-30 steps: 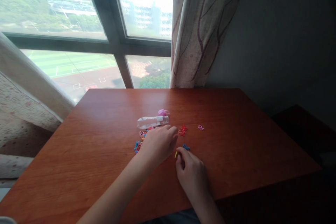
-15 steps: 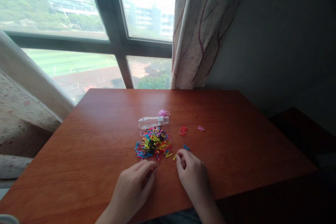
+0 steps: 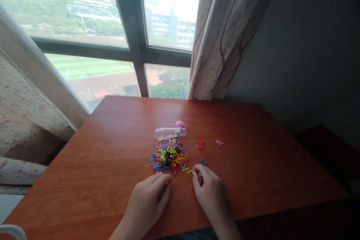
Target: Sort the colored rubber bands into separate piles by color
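Note:
A pile of small colourful rubber bands point(image 3: 171, 155) lies on the wooden table point(image 3: 112, 150), in yellow, blue, red, pink and black. Just right of the pile, my right hand point(image 3: 210, 187) is closed in a pinch, with a yellow rubber band point(image 3: 189, 171) sticking out from its thumb and fingertip. My left hand point(image 3: 150, 198) rests in front of the pile, thumb and fingers pressed together. Whether anything is between its fingertips, I cannot make out. Beyond my right hand are blue rubber bands point(image 3: 204, 161), with red rubber bands point(image 3: 200, 144) and a pink rubber band point(image 3: 219, 142) farther back.
Behind the pile a clear bottle point(image 3: 168, 133) lies on its side, close to a pink cap with a loop point(image 3: 180, 123). A window point(image 3: 168, 56) and curtains point(image 3: 216, 45) stand past the far edge. A white rim point(image 3: 12, 228) shows at bottom left.
The whole view has shifted, so everything sits a little farther right. The yellow rubber band at my right fingertips now lies flatter, pointing left. Both hands keep nearly the same pose.

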`<state>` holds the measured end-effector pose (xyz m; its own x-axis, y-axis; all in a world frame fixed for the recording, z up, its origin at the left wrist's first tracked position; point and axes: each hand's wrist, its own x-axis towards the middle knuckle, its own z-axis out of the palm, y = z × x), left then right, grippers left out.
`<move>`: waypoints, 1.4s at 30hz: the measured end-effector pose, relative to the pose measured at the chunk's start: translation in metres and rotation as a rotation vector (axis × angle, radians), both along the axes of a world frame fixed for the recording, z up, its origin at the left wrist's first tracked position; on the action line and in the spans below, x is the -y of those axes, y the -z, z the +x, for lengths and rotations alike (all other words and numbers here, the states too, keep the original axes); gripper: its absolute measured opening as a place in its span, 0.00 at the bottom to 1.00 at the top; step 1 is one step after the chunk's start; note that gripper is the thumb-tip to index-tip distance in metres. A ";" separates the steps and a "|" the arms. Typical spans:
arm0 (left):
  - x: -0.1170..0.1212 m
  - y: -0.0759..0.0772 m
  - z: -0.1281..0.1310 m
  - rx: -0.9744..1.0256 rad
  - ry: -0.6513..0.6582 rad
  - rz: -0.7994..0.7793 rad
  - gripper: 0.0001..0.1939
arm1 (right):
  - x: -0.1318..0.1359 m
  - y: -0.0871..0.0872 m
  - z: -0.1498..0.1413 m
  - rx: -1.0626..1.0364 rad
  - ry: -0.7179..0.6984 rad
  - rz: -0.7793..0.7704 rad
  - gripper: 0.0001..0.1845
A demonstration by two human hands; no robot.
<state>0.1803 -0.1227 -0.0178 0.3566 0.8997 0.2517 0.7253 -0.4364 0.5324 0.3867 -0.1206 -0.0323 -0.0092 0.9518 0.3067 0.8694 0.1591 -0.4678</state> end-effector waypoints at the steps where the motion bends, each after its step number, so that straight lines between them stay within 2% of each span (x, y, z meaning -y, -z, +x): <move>1: 0.000 -0.001 0.000 -0.001 -0.003 -0.009 0.11 | 0.000 0.000 0.000 0.005 -0.002 -0.001 0.10; 16: -0.001 0.000 0.001 0.003 0.010 -0.045 0.10 | 0.000 0.000 -0.001 -0.026 -0.029 -0.052 0.10; 20: -0.001 0.001 0.000 0.012 0.013 -0.029 0.10 | 0.003 0.003 0.001 -0.128 -0.036 -0.040 0.11; 22: -0.001 0.000 -0.001 0.016 0.012 -0.019 0.10 | 0.004 0.006 0.012 -0.213 0.022 -0.032 0.12; 25: -0.001 -0.001 -0.001 0.015 0.012 -0.007 0.10 | 0.003 0.009 0.042 -0.285 0.215 -0.019 0.15; 27: -0.001 0.000 -0.001 0.006 0.013 -0.006 0.10 | -0.001 0.011 0.065 -0.238 0.322 -0.018 0.17; 30: -0.001 0.001 -0.001 -0.009 0.013 -0.005 0.10 | -0.007 0.013 0.090 -0.158 0.360 -0.044 0.19; 33: -0.001 0.002 -0.001 -0.019 0.014 -0.012 0.10 | -0.011 0.013 0.096 -0.101 0.355 -0.059 0.19; 38: -0.001 0.001 -0.001 -0.021 0.017 -0.013 0.10 | -0.012 0.012 0.089 -0.015 0.397 -0.102 0.16; 42: -0.002 0.001 -0.001 -0.023 0.020 -0.016 0.10 | -0.011 0.011 0.088 -0.004 0.371 -0.093 0.15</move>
<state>0.1798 -0.1208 -0.0185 0.3803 0.8960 0.2291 0.7287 -0.4428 0.5224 0.4752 -0.1093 -0.0431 0.3423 0.9138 0.2186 0.8580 -0.2092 -0.4691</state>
